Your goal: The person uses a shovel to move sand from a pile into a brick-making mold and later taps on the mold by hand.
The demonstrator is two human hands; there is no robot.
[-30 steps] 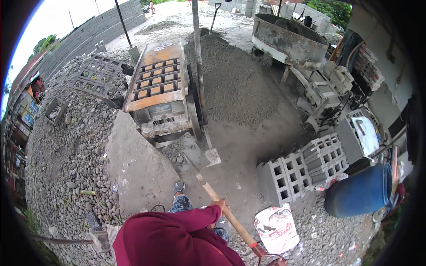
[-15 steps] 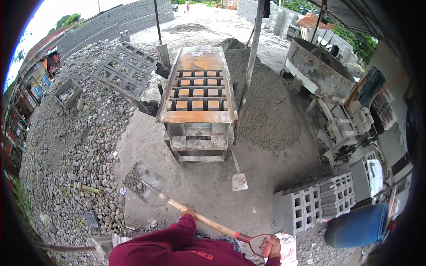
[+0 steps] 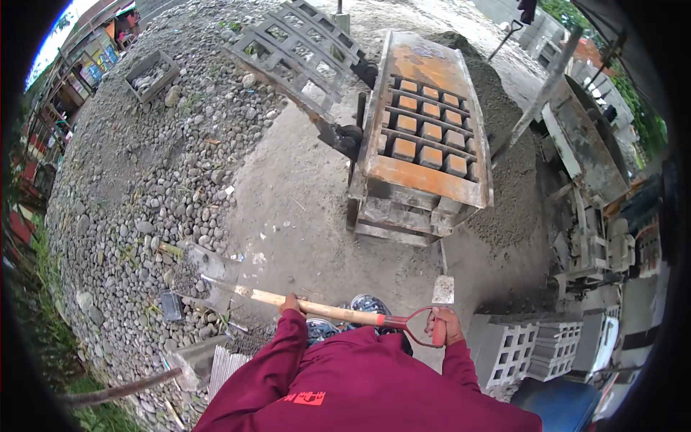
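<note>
Across the front of my body lies a shovel [image 3: 338, 311] with a pale wooden shaft and a red D-shaped handle. My left hand [image 3: 291, 304] is closed round the shaft, and my right hand [image 3: 448, 327] grips the red handle. The metal blade [image 3: 216, 277] points left, over the edge of a spread of rounded stones [image 3: 165, 216]. Some grey grit seems to lie on the blade; how much I cannot tell. Below the shaft, my feet show in patterned footwear [image 3: 368, 305].
Ahead right stands a block-moulding machine [image 3: 425, 183] with square orange cores, its slatted grid frame [image 3: 299, 54] swung out left. A sand pile [image 3: 507, 209] flanks it. On the right are hollow blocks [image 3: 511, 353] and a blue drum [image 3: 558, 403]. A flat-bladed tool [image 3: 443, 289] lies ahead.
My view has turned left and down, so the machine appears farther right. The shovel blade has swung left from bare ground to the stones. Both hands keep their hold on the shovel.
</note>
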